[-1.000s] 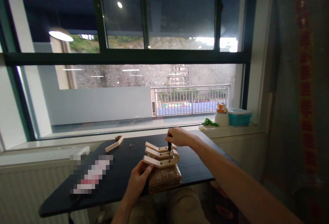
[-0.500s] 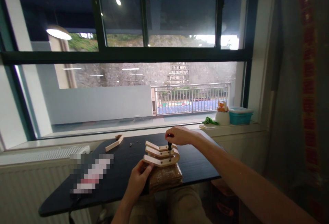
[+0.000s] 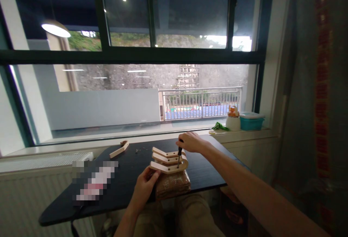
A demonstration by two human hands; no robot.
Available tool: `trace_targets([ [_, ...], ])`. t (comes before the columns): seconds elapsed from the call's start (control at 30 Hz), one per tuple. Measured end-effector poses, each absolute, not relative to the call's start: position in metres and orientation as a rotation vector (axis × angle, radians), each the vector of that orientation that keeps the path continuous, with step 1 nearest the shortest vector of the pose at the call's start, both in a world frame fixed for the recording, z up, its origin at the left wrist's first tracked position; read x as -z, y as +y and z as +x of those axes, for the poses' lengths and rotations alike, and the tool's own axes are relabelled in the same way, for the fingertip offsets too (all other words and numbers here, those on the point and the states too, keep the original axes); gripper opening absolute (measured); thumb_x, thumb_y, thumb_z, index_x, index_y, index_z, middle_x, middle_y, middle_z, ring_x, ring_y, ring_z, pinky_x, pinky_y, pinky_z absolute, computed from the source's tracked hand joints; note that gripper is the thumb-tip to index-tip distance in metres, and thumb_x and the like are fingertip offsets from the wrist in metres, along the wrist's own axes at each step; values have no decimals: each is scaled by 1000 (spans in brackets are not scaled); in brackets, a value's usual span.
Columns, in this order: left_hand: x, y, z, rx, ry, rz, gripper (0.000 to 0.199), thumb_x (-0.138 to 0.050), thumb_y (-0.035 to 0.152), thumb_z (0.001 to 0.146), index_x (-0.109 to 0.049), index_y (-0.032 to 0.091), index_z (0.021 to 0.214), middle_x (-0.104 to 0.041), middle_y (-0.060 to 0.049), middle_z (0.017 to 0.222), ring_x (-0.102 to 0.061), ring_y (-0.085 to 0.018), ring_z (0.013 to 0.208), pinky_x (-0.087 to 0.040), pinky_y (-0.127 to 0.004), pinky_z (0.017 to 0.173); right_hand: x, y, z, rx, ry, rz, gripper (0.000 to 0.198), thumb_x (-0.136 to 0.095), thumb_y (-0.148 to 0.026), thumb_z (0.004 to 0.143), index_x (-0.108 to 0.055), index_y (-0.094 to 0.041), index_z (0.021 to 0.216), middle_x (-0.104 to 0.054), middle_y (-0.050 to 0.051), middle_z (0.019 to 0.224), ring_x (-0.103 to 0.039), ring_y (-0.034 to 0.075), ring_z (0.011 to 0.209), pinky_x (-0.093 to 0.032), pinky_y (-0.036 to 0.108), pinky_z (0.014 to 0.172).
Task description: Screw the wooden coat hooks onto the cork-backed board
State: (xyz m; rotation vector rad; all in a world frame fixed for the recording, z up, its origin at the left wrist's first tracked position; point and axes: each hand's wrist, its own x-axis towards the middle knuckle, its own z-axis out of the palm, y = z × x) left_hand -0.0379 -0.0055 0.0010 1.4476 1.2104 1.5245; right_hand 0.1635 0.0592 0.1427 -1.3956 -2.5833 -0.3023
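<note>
In my right hand (image 3: 192, 142) is a screwdriver (image 3: 179, 151) with a dark handle, gripped from above. It slants slightly, and its tip meets a dark screw hole or screw head near the curved end of a pale bent-wood piece (image 3: 160, 167). Several of these pieces stand side by side on a brown, plastic-wrapped block (image 3: 174, 185). My left hand (image 3: 144, 186) pinches the free end of the nearest piece, thumb in front and fingers mostly behind it.
Another bent-wood piece (image 3: 117, 152) lies at the far left of the black table (image 3: 125, 189), with small screws (image 3: 136, 151) near it. A pixelated item (image 3: 95, 183) lies at the left. A teal box (image 3: 251, 122) and a white pot (image 3: 233, 123) stand on the windowsill.
The screwdriver's handle leans a little more to the right, with my right hand shifted slightly that way. My left hand keeps its hold. The whole view has shifted slightly.
</note>
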Motion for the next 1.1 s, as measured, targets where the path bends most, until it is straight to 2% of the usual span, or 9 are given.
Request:
trace_targets([
  [0.1,-3,-7,-37,-1522,1215,1430,38,-66,42,65,-67,14,92,-71,-7,94,-64,-25,93,-50,-31,82,-147,53,163,325,-2608,-1382,37,-39,-38,86,-69,-17,90,-69,13,90,-62,23,85,-40,28,66],
  [0.27,-3,-8,-37,-1518,1221,1449,38,-65,43,67,-67,15,92,-71,-7,95,-64,-24,92,-50,-30,82,-153,43,159,308,-2716,-1197,26,-44,-33,82,-68,-26,91,-69,3,90,-62,19,84,-38,24,64],
  [0.33,-3,-8,-38,-1524,1227,1457,37,-65,42,67,-67,15,92,-71,-7,95,-64,-24,93,-49,-30,83,-152,43,157,303,-2727,-1161,27,-43,-32,82,-67,-27,93,-69,2,92,-62,18,86,-38,24,65],
  [0.6,-1,-7,-37,-1544,1213,1455,37,-66,41,67,-68,15,92,-71,-8,93,-64,-26,93,-49,-34,85,-140,54,147,295,-2645,-1262,33,-40,-41,86,-67,-23,94,-69,6,93,-62,19,87,-39,25,68],
  [0.77,-1,-6,-37,-1537,1204,1449,38,-66,41,66,-67,15,94,-71,-7,95,-64,-25,93,-50,-32,83,-134,55,140,326,-2583,-1324,41,-31,-38,89,-66,-19,98,-68,12,96,-62,22,88,-41,29,69],
  [0.87,-4,-8,-37,-1533,1214,1438,41,-67,44,65,-68,15,93,-71,-7,94,-64,-25,92,-51,-31,81,-139,55,141,332,-2595,-1334,41,-32,-37,88,-68,-17,94,-69,14,95,-63,24,86,-42,31,68],
  [1.0,-5,-8,-36,-1537,1206,1430,40,-67,44,64,-68,15,92,-72,-6,94,-64,-25,92,-51,-31,81,-149,52,150,304,-2673,-1276,27,-46,-35,79,-68,-23,90,-70,7,90,-63,22,83,-41,28,65],
  [1.1,-4,-8,-37,-1535,1210,1422,39,-68,42,65,-68,15,92,-71,-6,95,-64,-25,93,-50,-31,82,-150,48,153,280,-2721,-1201,25,-47,-29,78,-66,-27,93,-69,2,92,-63,19,84,-40,25,66],
])
